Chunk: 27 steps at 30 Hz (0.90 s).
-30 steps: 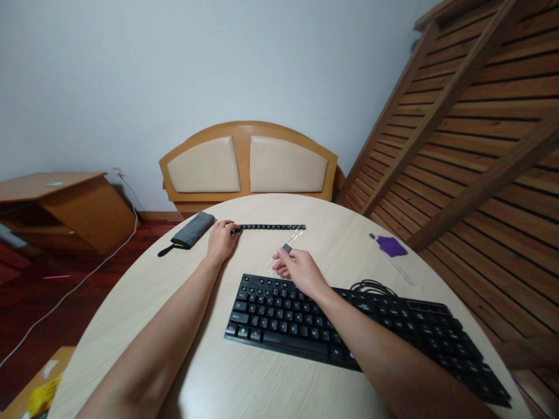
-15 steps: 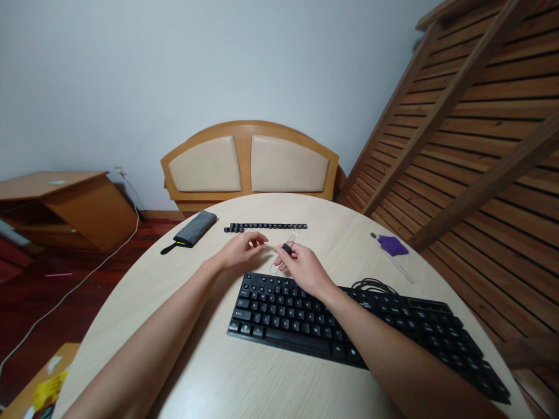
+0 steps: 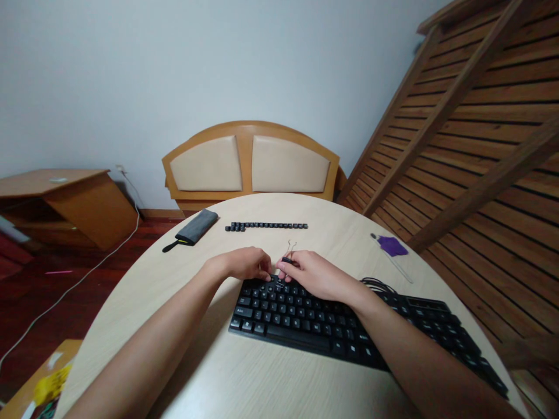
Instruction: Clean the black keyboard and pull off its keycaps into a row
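Observation:
A black computer keyboard (image 3: 301,326) lies at a slant across the table, several of its upper keys without caps. My right hand (image 3: 314,273) is over its upper rows, closed round the black grip of a wire keycap puller (image 3: 288,259). One pair of wire ends points up and away from the keys; the lower end is partly hidden by the fingers. At the keyboard's upper left edge, my left hand (image 3: 247,265) has its fingers bent and closed on that edge. Beyond the hands, loose black keycaps (image 3: 275,225) stand in a long row, with a short second row at its left end.
On the round table (image 3: 279,203), a grey pouch (image 3: 198,227) lies at the far left. At the right are a purple cloth piece (image 3: 393,245) and a thin wire tool (image 3: 399,269). A coiled black cable (image 3: 378,284) sits behind the keyboard.
Both hands have come down and nearer to the keyboard's upper edge. My left fingers have closed in from a looser pose, and the keycap puller has moved down to the keys.

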Each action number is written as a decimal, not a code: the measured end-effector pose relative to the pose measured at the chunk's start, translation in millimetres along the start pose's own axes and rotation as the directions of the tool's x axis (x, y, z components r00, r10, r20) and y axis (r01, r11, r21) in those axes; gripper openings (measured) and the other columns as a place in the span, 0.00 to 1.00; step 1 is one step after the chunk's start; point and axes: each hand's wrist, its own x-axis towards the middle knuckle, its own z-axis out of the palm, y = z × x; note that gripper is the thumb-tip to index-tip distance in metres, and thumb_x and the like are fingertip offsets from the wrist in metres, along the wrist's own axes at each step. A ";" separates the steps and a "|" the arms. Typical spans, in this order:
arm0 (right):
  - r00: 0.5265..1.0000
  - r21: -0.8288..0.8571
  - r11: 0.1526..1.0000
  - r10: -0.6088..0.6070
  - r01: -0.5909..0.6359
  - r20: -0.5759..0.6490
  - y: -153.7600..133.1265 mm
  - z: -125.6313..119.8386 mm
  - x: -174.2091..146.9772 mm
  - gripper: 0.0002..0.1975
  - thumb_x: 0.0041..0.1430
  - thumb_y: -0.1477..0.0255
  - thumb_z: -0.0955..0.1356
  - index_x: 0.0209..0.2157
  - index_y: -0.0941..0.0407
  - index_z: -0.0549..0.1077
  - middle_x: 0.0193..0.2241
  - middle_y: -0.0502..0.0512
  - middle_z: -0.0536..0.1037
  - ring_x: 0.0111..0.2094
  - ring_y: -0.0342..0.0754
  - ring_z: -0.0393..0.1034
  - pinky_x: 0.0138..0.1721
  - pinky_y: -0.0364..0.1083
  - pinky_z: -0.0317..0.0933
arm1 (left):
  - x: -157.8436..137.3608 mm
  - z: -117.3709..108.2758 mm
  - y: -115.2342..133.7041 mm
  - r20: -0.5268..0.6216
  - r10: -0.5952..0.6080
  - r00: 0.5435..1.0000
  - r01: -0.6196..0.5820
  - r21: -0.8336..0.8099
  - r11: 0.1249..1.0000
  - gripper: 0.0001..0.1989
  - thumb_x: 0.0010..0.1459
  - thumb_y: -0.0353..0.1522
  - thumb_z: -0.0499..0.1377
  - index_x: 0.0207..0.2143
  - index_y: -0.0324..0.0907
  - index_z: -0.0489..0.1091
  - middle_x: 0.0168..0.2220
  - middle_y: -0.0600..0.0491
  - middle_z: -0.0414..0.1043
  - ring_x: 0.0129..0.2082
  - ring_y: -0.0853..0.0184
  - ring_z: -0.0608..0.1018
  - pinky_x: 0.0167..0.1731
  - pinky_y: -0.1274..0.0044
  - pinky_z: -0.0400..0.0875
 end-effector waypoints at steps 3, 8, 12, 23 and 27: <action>1.000 0.018 1.000 -0.006 0.006 0.006 0.3 2.6 1.8 0.15 0.68 0.67 0.62 0.32 0.59 0.76 0.31 0.55 0.80 0.34 0.46 0.74 0.39 0.43 0.62 | -2.6 -2.7 4.0 0.002 -0.011 1.000 0.011 0.034 0.999 0.09 0.55 0.31 0.62 0.39 0.40 0.78 0.33 0.51 0.80 0.30 0.66 0.76 0.29 0.78 0.63; 1.000 -0.003 1.000 -0.020 0.020 0.005 0.4 4.4 1.3 0.16 0.68 0.67 0.62 0.32 0.58 0.76 0.31 0.55 0.80 0.33 0.46 0.74 0.38 0.43 0.61 | -4.3 -4.5 4.6 0.010 -0.018 1.000 0.017 0.050 0.999 0.09 0.56 0.31 0.62 0.39 0.40 0.78 0.31 0.52 0.79 0.29 0.67 0.75 0.28 0.79 0.62; 0.999 -0.024 0.999 -0.039 0.040 0.015 0.4 5.6 2.6 0.16 0.67 0.66 0.62 0.31 0.58 0.77 0.31 0.54 0.81 0.32 0.45 0.73 0.36 0.43 0.60 | -4.1 -4.7 4.6 0.002 -0.038 0.999 0.037 0.071 0.997 0.08 0.55 0.31 0.62 0.37 0.41 0.78 0.31 0.53 0.78 0.29 0.68 0.74 0.27 0.80 0.61; 0.998 -0.084 0.995 -0.065 0.062 -0.025 3.7 16.6 5.3 0.17 0.67 0.64 0.62 0.31 0.57 0.78 0.29 0.55 0.81 0.30 0.47 0.73 0.33 0.43 0.60 | -4.9 -4.2 2.7 -0.025 -0.082 0.996 0.084 0.083 0.993 0.06 0.53 0.33 0.64 0.33 0.42 0.78 0.28 0.54 0.77 0.28 0.68 0.74 0.25 0.80 0.59; 0.997 -0.188 0.979 -0.079 0.074 -0.019 0.9 13.3 4.4 0.14 0.65 0.68 0.63 0.31 0.57 0.77 0.29 0.55 0.81 0.30 0.47 0.73 0.32 0.43 0.59 | -5.5 -5.1 5.5 -0.029 -0.098 0.995 0.099 0.060 0.993 0.05 0.52 0.32 0.64 0.33 0.42 0.78 0.29 0.54 0.78 0.28 0.68 0.75 0.25 0.80 0.60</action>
